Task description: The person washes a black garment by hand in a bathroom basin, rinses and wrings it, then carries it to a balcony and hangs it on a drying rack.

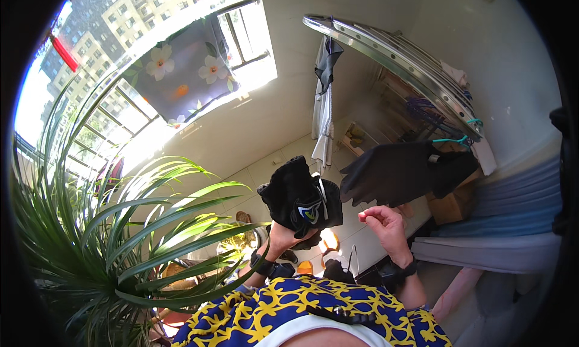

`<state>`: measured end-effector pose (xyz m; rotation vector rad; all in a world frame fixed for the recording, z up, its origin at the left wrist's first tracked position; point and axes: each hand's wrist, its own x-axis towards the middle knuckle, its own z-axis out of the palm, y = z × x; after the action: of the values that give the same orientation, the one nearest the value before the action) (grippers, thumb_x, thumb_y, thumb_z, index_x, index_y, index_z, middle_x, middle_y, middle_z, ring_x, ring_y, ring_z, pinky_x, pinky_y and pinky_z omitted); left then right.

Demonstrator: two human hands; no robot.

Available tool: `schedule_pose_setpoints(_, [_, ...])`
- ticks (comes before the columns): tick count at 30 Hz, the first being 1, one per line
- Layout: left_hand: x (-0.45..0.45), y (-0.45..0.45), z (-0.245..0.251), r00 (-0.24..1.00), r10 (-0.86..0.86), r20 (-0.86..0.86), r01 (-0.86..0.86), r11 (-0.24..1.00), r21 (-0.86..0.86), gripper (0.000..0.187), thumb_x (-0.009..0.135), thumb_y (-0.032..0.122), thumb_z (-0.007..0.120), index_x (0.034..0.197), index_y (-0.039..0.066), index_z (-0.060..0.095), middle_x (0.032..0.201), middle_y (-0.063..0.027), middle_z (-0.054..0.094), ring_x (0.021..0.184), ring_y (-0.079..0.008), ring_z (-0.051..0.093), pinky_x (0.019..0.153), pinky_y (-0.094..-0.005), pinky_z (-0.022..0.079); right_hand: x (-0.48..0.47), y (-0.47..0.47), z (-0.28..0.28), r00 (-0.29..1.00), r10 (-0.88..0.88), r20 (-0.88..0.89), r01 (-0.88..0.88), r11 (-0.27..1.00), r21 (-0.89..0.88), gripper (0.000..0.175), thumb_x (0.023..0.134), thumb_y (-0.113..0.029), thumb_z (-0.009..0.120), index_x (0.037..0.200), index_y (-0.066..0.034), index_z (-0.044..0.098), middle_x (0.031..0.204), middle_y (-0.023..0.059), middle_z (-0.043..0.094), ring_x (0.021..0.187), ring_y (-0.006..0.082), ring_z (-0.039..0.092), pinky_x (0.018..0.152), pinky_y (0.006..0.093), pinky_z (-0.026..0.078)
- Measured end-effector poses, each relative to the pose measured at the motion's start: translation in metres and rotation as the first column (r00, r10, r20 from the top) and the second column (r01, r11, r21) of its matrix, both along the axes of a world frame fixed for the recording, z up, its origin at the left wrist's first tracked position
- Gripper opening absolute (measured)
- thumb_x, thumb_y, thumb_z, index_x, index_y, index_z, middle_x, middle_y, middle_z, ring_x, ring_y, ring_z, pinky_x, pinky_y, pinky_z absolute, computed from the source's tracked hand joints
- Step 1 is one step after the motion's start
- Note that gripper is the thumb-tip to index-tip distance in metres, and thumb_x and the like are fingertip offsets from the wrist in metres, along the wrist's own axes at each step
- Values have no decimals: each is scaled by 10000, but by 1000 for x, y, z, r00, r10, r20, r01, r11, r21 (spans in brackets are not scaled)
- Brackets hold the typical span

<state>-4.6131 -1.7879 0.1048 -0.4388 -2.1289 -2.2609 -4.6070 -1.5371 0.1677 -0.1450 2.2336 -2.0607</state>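
Bunched black cloth, apparently a garment [296,200] with a white, blue and green logo and a white cord, is held up by my left hand [289,238], which grips it from below. My right hand [386,229] is raised to the right of it, thumb and fingers pinched together, with nothing visible between them. Just beyond the right hand hangs a dark garment [384,172] on a teal hanger [452,140]. Black bands with small boxes are on both wrists.
A metal drying rack [389,55] hangs overhead with a grey and white cloth [322,116]. A long-leaved potted plant [113,256] fills the left. Flowered fabric [185,71] covers a window railing. A cardboard box [448,206] stands at right, near bluish curtains [511,202].
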Motion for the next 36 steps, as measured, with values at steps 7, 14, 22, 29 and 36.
schedule_pose_setpoints(7, [-48,-10,2,895,435,93,-427,899,-99,726,614,161,799,1231,34,438,1151,-103,542,1042,-200,526,919,-319,419,-117,-14,14,964,267,11,-266,962,-69,118,852,4,520,941,-7,598,901,66,651,830,115,612,783,239,480])
schedule_pose_setpoints(14, [-90,-16,23,794,602,88,-607,793,49,672,638,46,756,1242,52,463,1191,-73,524,1103,-195,487,966,-327,372,-181,-31,2,881,469,57,-450,870,-201,127,855,-4,511,955,1,589,916,95,648,850,144,618,821,278,488])
schedule_pose_setpoints(22, [-136,-50,26,664,742,95,-734,671,-108,646,628,166,796,1175,7,492,1164,-104,549,1067,-207,517,929,-322,395,-218,-54,-11,839,532,115,-497,835,-237,151,851,12,483,959,12,590,932,90,642,863,156,615,819,285,486])
schedule_pose_setpoints(29, [-181,-105,22,672,739,38,-735,661,148,576,640,78,779,1144,-6,513,1075,-81,587,958,-184,554,873,-300,426,-247,-88,-18,860,488,151,-449,864,-229,120,866,-21,501,955,5,577,934,111,633,853,182,624,794,298,502])
schedule_pose_setpoints(36, [-230,-192,-2,699,587,409,-712,628,314,575,647,44,772,1159,8,514,1078,-67,581,964,-167,551,876,-294,422,-324,-186,-23,889,309,338,-185,918,-352,139,876,-88,542,967,14,565,925,162,638,824,233,646,752,323,529])
